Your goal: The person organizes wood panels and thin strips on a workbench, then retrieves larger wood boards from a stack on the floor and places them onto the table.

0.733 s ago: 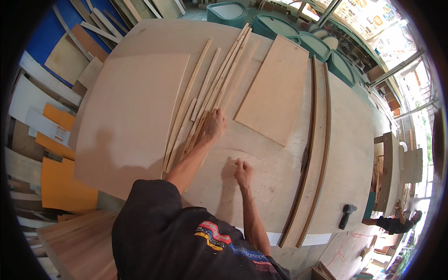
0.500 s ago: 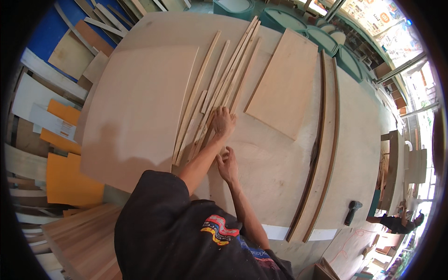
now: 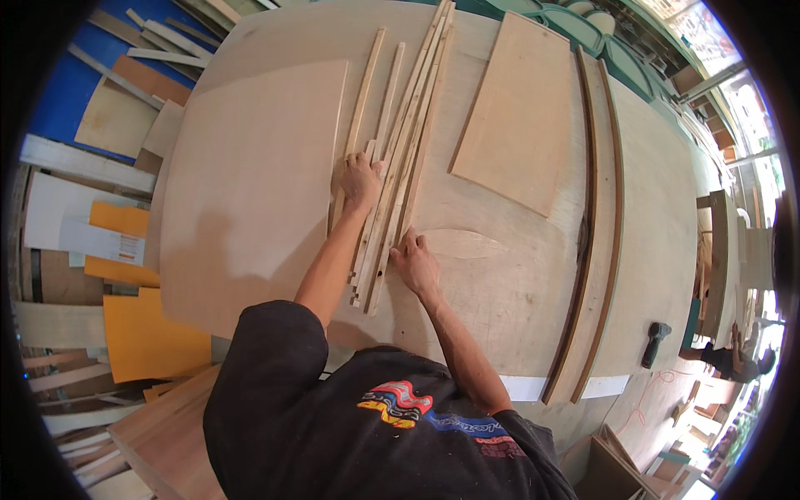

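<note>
Left hand (image 3: 358,179) lies palm-down, fingers spread, on wooden strips (image 3: 398,158) fanned toward 12 o'clock at desk (image 3: 500,275) centre. Right hand (image 3: 414,262), open, fingertips touching strip ends at 5 o'clock; forearms extended.

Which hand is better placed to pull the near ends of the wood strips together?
Probably the right hand: it lies beside the near ends of the wood strips, while the left hand rests farther up on their middle.
</note>
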Motion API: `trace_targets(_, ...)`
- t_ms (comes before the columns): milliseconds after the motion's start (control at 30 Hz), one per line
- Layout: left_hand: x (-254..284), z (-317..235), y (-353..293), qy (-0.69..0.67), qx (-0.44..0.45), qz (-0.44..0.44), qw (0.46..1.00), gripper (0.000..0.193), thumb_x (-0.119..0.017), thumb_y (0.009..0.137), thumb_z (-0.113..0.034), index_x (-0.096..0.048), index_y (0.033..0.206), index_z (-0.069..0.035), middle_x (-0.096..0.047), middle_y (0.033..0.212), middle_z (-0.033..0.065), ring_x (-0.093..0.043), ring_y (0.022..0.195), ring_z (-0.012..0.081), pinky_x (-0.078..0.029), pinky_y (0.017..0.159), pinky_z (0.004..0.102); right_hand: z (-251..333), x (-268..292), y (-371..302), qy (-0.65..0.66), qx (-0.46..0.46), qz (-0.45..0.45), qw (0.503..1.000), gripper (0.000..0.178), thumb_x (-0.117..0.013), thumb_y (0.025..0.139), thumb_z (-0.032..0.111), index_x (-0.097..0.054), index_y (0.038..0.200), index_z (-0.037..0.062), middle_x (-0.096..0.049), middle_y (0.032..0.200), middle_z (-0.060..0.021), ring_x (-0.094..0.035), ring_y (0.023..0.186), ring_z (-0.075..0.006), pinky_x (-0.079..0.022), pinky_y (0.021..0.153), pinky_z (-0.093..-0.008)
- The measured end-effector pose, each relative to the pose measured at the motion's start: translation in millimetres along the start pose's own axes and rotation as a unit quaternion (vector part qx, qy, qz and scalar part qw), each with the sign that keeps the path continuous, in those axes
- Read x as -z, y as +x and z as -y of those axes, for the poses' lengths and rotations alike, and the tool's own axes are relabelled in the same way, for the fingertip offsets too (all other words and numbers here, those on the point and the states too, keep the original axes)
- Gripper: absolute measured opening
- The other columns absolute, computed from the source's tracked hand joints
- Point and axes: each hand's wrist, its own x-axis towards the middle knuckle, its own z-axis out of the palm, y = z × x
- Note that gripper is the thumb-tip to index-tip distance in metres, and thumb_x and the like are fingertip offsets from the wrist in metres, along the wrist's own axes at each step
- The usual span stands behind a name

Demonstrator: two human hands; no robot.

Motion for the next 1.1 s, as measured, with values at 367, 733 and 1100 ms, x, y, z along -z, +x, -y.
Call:
trace_targets(367,89.1,-5.7,13.7,-0.053,-0.029,0.018,0.998,0.042,-0.066,0.085,-0.029,-0.067,0.094,0.011,-0.072,0.091,0.0238,-0.072,0.084,0.0355,-0.056,0.075,0.0433,-48.5,44.2,-86.5,0.246,-0.020,0.035,0.968,0.052,-0.059,0.097,0.038,-0.057,0.128,-0.0038,-0.068,0.103,-0.0163,-0.066,0.092,-0.0248,-0.053,0.077,-0.0383)
trace_targets(733,63.5,-133.5,-207.3,-0.632,-0.077,0.102,0.765,0.036,-0.068,0.093,-0.032,-0.063,0.102,0.003,-0.068,0.080,0.0090,-0.063,0.068,0.0154,-0.053,0.059,0.0335,-25.5,134.2,-116.4,0.644,0.005,-0.023,0.765,0.068,-0.038,0.102,0.058,-0.032,0.151,0.0107,-0.063,0.119,-0.0061,-0.061,0.106,-0.0198,-0.047,0.093,-0.0386)
trace_targets(1100,98.4,-101.1,-274.2,-0.362,-0.420,0.039,0.831,0.038,-0.064,0.095,-0.036,-0.067,0.107,0.000,-0.067,0.103,0.0180,-0.063,0.099,0.0341,-0.051,0.088,0.0435,-56.1,178.6,-311.0,0.603,-0.035,-0.348,0.717,0.040,-0.061,0.097,0.016,-0.046,0.133,0.0054,-0.062,0.097,-0.0045,-0.059,0.074,-0.0139,-0.052,0.062,-0.0274)
